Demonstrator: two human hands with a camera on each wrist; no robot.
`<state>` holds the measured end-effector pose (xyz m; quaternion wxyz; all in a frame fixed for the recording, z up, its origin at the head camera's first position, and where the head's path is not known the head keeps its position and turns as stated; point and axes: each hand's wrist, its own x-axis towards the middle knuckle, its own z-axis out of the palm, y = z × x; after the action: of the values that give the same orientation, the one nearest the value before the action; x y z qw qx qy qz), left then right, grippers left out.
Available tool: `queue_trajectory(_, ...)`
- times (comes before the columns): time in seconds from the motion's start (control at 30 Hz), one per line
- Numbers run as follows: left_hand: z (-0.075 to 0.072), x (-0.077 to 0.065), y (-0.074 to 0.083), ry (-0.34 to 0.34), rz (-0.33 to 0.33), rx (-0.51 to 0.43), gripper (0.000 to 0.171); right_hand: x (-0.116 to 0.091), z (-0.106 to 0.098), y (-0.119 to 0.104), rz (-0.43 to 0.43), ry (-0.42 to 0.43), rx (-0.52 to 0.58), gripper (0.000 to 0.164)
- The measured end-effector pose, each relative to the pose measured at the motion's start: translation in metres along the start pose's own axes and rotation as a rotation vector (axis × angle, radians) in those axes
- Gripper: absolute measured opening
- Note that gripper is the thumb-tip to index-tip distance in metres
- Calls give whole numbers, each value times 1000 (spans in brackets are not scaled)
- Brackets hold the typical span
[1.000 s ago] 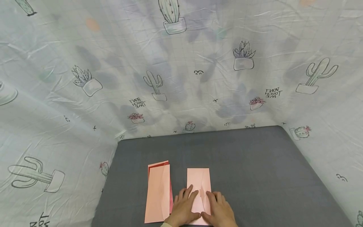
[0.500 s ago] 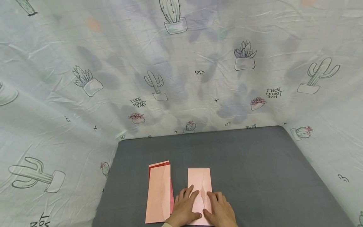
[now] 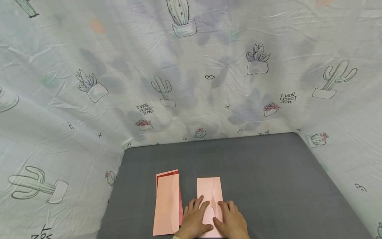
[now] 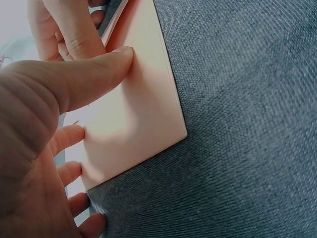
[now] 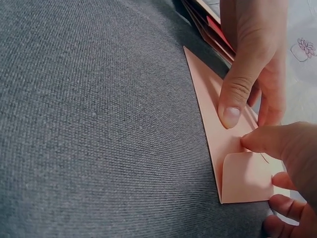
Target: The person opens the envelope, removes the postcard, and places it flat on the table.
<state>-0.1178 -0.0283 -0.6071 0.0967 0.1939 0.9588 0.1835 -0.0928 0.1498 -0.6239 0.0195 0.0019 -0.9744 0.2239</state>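
A pale pink paper envelope (image 3: 206, 186) lies upright before me on the grey surface, its flap (image 5: 247, 176) along the right side. From the left, my left hand (image 3: 195, 219) rests on it with fingers spread; its thumb (image 4: 111, 62) presses the paper near the lower edge. On the flap side, my right hand (image 3: 232, 219) touches the envelope with thumb and fingertips, the fingers slightly bent. In the right wrist view, the right thumb (image 5: 252, 139) meets the flap's edge, and part of the flap stands slightly raised. The hands cover the envelope's lower half.
Left of the hands lies a small pile of envelopes (image 3: 165, 204), peach on top with red ones showing beneath. The grey cloth-covered table (image 3: 268, 179) is enclosed by a pale curtain (image 3: 191, 83) printed with cacti.
My right thumb has shifted slightly up the flap. The left hand, the envelope and the pile stay in place.
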Motion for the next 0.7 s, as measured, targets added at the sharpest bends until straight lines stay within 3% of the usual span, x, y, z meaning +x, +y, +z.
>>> queue_trajectory(0.27,19,5,-10,70,21,24,83,5,-8,-6,49,-45,68,49)
queue_trajectory(0.57,-1,2,-2,-1,8,-6,83,6,-11,0,45,-67,128,48)
queue_trajectory(0.7,0,0,-1,-31,6,3,85,4,-8,8,42,-90,171,48)
